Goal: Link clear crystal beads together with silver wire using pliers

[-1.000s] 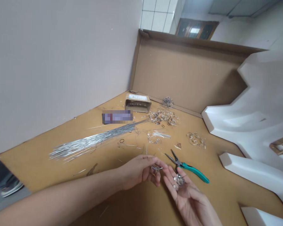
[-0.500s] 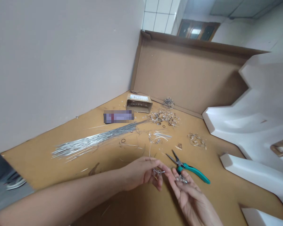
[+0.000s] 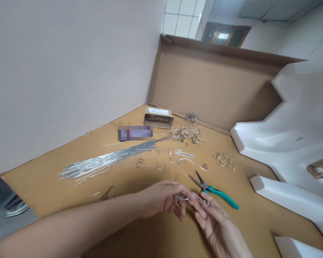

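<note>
My left hand [image 3: 164, 196] is closed in a pinch around a small cluster of shiny wire with clear beads [image 3: 179, 198]. A thin wire rises from near its fingertips. My right hand [image 3: 218, 218] meets it fingertip to fingertip, and its thumb and fingers are closed on a short string of clear beads [image 3: 204, 202]. Fingers hide part of both pieces. Just beyond the right hand lie long-nose pliers [image 3: 223, 197] with green handles, jaws apart. A curved beaded wire [image 3: 184, 160] and some straight short rods [image 3: 185, 154] rest behind the hands.
A bundle of long silver wires [image 3: 107, 159] lies at the left. Farther back are a small open cardboard box [image 3: 158, 123], a blurred-out packet [image 3: 136, 133] and a heap of beaded pieces [image 3: 187, 133]. A wire coil [image 3: 224, 160] sits right, near white foam packing [image 3: 258, 139].
My right hand's fingers have shifted up and closed over its bead string, which showed more openly on the fingers before. My left hand has hardly moved.
</note>
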Demonstrator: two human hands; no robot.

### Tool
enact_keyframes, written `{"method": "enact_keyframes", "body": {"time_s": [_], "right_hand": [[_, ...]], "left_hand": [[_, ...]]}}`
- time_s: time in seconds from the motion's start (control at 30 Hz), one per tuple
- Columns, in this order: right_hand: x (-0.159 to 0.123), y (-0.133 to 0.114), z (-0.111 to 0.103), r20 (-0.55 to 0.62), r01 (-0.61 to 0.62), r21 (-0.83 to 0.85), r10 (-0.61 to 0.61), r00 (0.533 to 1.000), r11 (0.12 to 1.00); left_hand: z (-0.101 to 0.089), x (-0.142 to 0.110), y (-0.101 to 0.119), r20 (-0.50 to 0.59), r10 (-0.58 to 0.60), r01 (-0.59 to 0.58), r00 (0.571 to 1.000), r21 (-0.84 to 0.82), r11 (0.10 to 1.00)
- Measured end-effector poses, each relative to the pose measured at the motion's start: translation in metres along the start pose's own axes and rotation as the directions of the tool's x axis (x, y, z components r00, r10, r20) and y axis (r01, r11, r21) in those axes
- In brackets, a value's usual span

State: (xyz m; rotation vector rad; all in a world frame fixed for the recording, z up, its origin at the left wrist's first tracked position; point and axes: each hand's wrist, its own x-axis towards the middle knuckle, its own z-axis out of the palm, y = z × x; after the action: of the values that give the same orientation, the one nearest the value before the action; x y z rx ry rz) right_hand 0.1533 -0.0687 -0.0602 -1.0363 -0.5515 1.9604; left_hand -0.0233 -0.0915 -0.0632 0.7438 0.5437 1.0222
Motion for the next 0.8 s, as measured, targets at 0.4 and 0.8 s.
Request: {"method": "enact_keyframes", "body": {"time_s": [0.4,0.8], "right_hand": [[-0.0024,-0.0025,-0.0008,0.153,0.020,-0.046,-0.013,0.988,0.999],[-0.0044,-0.0018,-0.0007,0.109,-0.032,0.041,0.027,0.994,0.999]], "left_hand": [[-0.0011,-0.0012,0.0007,0.059,-0.023,0.023,0.998,-0.008,1.000],[-0.0034,-0.0031,-0.0004,0.135,-0.078,0.079,0.988,0.001,0.997]]}}
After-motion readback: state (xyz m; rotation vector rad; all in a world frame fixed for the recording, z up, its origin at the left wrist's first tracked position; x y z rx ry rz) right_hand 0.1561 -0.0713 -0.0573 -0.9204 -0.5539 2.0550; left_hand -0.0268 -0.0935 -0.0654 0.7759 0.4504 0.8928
